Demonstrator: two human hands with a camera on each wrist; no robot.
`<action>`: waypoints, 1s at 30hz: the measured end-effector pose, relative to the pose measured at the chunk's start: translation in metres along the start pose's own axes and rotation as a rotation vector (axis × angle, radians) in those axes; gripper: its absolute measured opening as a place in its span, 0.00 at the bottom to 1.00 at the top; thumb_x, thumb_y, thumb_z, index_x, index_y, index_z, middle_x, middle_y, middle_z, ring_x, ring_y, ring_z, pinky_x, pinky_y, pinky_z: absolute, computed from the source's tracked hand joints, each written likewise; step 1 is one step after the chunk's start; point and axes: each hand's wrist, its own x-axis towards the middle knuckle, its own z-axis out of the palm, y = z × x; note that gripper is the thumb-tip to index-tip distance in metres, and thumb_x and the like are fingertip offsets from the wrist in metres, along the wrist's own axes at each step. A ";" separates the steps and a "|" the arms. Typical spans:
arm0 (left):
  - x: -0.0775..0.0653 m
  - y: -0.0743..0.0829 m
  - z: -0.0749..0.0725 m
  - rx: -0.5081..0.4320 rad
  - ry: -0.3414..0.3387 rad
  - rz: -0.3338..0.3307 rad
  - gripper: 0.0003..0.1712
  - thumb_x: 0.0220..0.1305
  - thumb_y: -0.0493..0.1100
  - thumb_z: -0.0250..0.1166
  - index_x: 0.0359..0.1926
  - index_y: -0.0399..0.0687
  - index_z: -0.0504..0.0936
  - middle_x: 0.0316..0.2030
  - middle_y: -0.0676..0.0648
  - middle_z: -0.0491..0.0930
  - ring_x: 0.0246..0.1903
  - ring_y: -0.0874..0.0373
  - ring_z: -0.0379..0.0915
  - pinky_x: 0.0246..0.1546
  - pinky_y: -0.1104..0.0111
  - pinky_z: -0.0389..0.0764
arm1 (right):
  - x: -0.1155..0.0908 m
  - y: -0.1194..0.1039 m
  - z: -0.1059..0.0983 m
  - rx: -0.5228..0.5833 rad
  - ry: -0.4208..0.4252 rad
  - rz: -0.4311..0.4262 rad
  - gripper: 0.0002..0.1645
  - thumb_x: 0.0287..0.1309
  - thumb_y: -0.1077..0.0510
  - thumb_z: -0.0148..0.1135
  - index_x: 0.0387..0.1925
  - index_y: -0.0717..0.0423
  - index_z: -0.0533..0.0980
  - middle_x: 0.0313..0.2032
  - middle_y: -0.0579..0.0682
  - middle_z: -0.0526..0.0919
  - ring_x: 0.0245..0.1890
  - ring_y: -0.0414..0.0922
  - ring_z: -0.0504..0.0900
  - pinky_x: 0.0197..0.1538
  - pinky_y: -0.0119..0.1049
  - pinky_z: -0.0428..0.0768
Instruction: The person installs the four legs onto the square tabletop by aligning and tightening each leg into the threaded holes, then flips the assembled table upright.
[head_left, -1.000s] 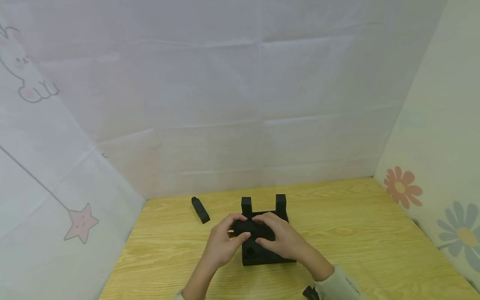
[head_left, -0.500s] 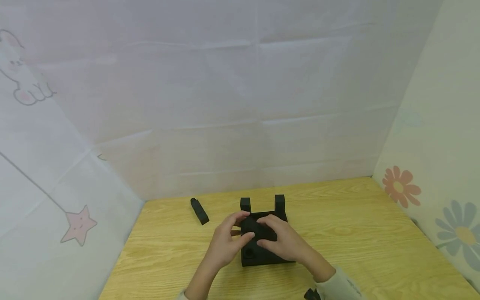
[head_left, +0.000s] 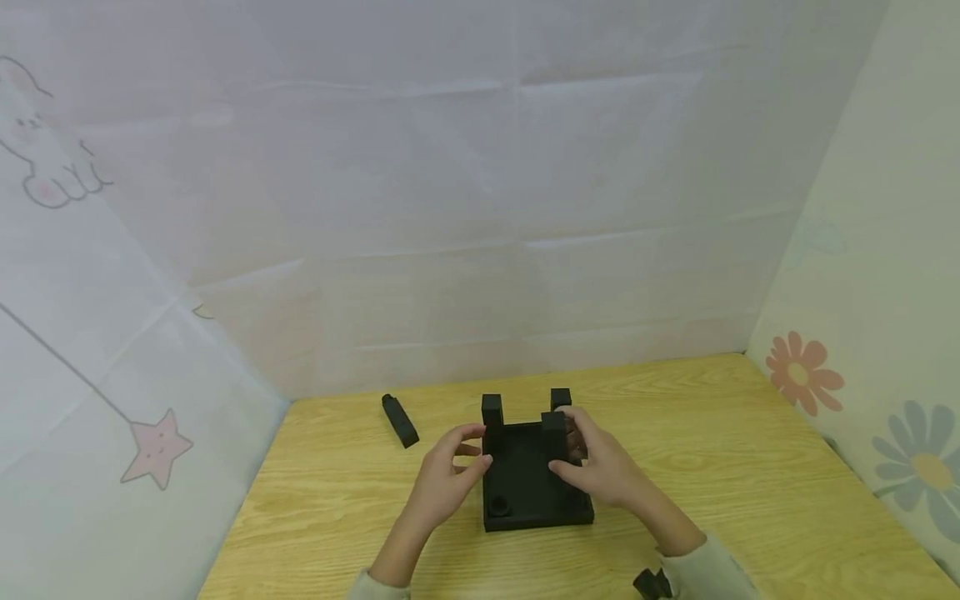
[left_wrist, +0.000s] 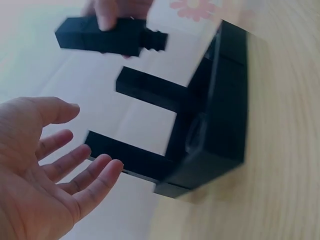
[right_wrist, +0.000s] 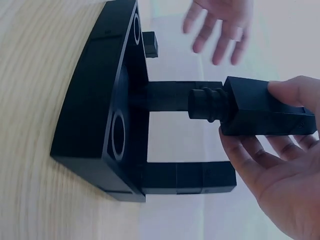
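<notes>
A black tabletop piece [head_left: 532, 479] lies on the wooden table, underside up, with a low rim. Two square legs [head_left: 492, 410] stand upright at its far corners. Round sockets [right_wrist: 118, 136] show at the two near corners in the right wrist view. My right hand [head_left: 600, 467] grips a loose black leg [right_wrist: 280, 107] between thumb and fingers, its ridged round peg pointing down toward the piece. Above the right part of the piece, that leg hangs clear of the sockets. My left hand [head_left: 442, 479], fingers loosely spread, holds nothing beside the left edge.
Another black leg [head_left: 401, 421] lies on the table [head_left: 690, 442] at the back left, with a peg on its far end. A printed cloth wall [head_left: 420, 250] rises behind the table, with more printed cloth on both sides.
The black leg, earlier between both hands over the piece, has moved right and turned upright in my right hand. My left hand has let go of it and stays at the left edge.
</notes>
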 end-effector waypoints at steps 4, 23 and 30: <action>0.004 -0.014 0.005 0.053 0.003 -0.036 0.28 0.71 0.46 0.66 0.68 0.45 0.72 0.63 0.39 0.74 0.54 0.40 0.77 0.43 0.58 0.85 | -0.003 0.002 -0.008 -0.013 0.021 0.006 0.35 0.65 0.52 0.69 0.67 0.54 0.64 0.45 0.48 0.77 0.42 0.44 0.80 0.47 0.46 0.84; 0.027 -0.065 0.017 -0.350 -0.179 -0.426 0.43 0.65 0.35 0.66 0.75 0.36 0.56 0.61 0.29 0.67 0.46 0.45 0.80 0.37 0.50 0.87 | -0.013 0.008 -0.036 -0.067 0.004 0.004 0.37 0.62 0.60 0.70 0.68 0.51 0.63 0.65 0.61 0.72 0.50 0.55 0.83 0.44 0.31 0.85; 0.027 -0.062 0.021 -0.343 -0.204 -0.436 0.44 0.64 0.36 0.67 0.75 0.33 0.55 0.61 0.28 0.65 0.45 0.47 0.79 0.39 0.49 0.87 | -0.016 0.010 -0.040 -0.067 -0.029 0.001 0.35 0.63 0.57 0.70 0.67 0.52 0.64 0.64 0.58 0.73 0.56 0.55 0.80 0.46 0.34 0.85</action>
